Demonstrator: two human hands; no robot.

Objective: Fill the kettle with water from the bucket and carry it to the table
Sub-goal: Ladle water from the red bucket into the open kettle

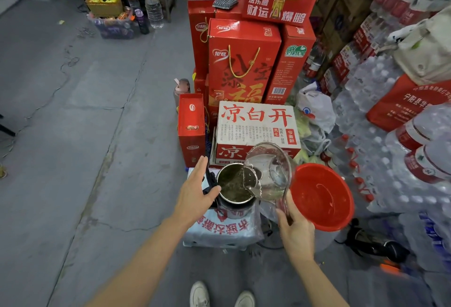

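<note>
A steel kettle (234,186) with its lid open stands on a wrapped pack of bottles (223,229). My left hand (195,194) rests against the kettle's black handle, fingers partly spread. My right hand (296,229) grips the handle of a clear plastic scoop (269,172), tilted over the kettle, and water streams from it into the kettle's mouth. The red bucket (323,197) stands just right of the kettle, with water low inside it.
Red gift cartons (244,62) and a white carton (257,127) stack up behind the kettle. Shrink-wrapped water bottle packs (390,148) pile on the right. A black appliance (375,245) lies on the floor. My shoes (219,295) stand on the grey concrete floor (73,136).
</note>
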